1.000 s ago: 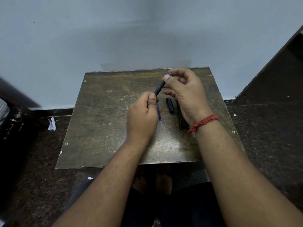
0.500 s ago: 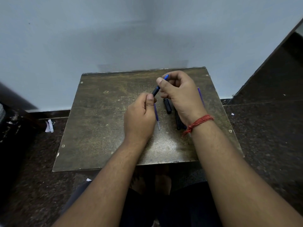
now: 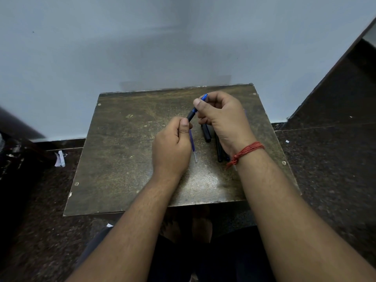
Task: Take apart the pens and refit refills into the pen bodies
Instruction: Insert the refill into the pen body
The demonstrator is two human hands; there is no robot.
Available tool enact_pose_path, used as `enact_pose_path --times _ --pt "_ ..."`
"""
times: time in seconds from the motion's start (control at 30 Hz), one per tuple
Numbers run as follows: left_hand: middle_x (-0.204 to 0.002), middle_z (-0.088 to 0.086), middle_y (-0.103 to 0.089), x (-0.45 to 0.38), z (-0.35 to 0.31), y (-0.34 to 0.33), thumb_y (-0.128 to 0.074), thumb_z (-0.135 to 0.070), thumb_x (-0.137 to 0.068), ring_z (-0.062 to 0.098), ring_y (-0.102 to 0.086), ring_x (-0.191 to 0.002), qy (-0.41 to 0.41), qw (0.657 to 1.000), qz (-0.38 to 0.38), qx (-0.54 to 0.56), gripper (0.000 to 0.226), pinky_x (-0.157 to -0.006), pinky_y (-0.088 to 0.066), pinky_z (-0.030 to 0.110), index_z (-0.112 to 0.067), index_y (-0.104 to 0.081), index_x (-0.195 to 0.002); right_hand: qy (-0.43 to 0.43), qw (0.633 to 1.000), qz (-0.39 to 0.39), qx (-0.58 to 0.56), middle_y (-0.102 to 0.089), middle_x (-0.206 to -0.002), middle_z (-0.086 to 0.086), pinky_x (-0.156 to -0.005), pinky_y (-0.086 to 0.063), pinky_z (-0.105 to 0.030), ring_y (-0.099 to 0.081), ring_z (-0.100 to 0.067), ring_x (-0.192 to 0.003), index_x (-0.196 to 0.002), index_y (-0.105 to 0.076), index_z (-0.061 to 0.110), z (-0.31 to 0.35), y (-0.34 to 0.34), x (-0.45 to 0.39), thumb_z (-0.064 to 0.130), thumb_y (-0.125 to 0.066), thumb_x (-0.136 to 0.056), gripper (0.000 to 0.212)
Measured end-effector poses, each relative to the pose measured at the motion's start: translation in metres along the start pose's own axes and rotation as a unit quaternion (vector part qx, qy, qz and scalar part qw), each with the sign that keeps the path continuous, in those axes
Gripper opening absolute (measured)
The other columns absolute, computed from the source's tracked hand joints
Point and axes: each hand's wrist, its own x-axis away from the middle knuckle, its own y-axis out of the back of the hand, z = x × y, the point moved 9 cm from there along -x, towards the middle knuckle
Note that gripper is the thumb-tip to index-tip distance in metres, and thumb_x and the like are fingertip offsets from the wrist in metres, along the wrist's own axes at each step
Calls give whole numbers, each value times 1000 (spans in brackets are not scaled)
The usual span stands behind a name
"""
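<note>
Change: since a second ago I see both hands a touch left on the table, pose otherwise much the same, the pen kept between them.
Left hand: my left hand point(image 3: 173, 145) is curled into a loose fist above the middle of the table point(image 3: 122, 159), thumb on top, gripping the dark lower end of the pen point(image 3: 196, 109); forearm runs up from the lower left.
Right hand: my right hand point(image 3: 220, 119) is raised just beyond the left, fingers curled, thumb and forefinger pinching the pen's blue upper end; a red thread point(image 3: 247, 152) is tied at the wrist.
Pen: held off the table, slanting up and to the right from one hand to the other.
Refill: a thin blue refill point(image 3: 192, 145) shows just right of the left hand; I cannot tell whether it lies on the table or hangs from the fist.
Other parts: a short black cap point(image 3: 206, 133) and dark pen bodies point(image 3: 219, 151) lie on the table, partly hidden under the right hand and wrist.
</note>
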Motion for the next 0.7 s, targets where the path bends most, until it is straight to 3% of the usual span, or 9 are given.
enact_pose_path --times 0.13,0.2,0.27,0.33,0.43,0.5,0.57,0.7 --pt "-54 -11 -47 1 1 -1 -43 -31 -107 4 -44 -50 -2 1000 3 -8 29 -45 -28 18 -23 -62 -85 -13 998 20 -51 -77 -93 -7 -78 -59 -33 -73 -20 -92 -101 -70 10 1 -1 0 -3 -57 -87 23" --pt "-55 -9 -48 1 1 -2 -42 -31 -107 7 -44 -50 -3 1000 5 -6 31 -44 -27 19 -19 -63 -86 -20 998 26 -58 -76 -102 -10 -84 -59 -34 -72 -23 -101 -109 -69 8 1 -2 1 -2 -56 -87 27" --pt "-57 -6 -51 1 1 -1 -42 -32 -107 10 -45 -52 -3 1000 5 -3 32 -46 -29 23 -18 -64 -87 -16 999 19 -40 -74 -105 -12 -81 -59 -33 -72 -24 -98 -109 -68 9 1 -2 1 8 -66 -89 20" --pt "-57 -6 -52 1 1 -1 -43 -32 -106 10 -47 -53 -1 1000 3 -2 31 -47 -30 24 -19 -63 -87 -5 1000 6 -4 -70 -95 -10 -72 -58 -29 -72 -18 -84 -103 -68 9 2 0 2 17 -72 -90 16" --pt "-54 -12 -46 1 0 0 -43 -32 -106 5 -45 -50 0 1000 2 -2 29 -46 -26 18 -23 -62 -86 1 1000 1 14 -68 -82 -6 -65 -56 -28 -67 -12 -72 -94 -67 8 1 0 1 15 -72 -90 9" --pt "-53 -13 -45 1 0 0 -43 -32 -106 3 -45 -50 0 1000 2 -2 29 -45 -27 17 -23 -62 -85 -2 1000 10 -8 -73 -83 -6 -70 -58 -31 -71 -15 -77 -95 -70 9 1 -1 0 5 -68 -89 7" --pt "-54 -13 -46 1 0 0 -42 -32 -106 2 -46 -51 0 1000 3 -2 30 -46 -27 17 -23 -62 -86 -10 999 24 -36 -77 -92 -7 -80 -60 -35 -74 -19 -92 -103 -70 9 1 -2 0 1 -61 -86 21" --pt "-58 -12 -50 1 0 0 -42 -33 -106 5 -47 -53 -2 1000 7 -9 32 -46 -27 21 -20 -63 -86 -26 998 26 -45 -75 -104 -11 -83 -60 -36 -73 -20 -99 -113 -66 12 -2 -4 1 10 -65 -85 28"
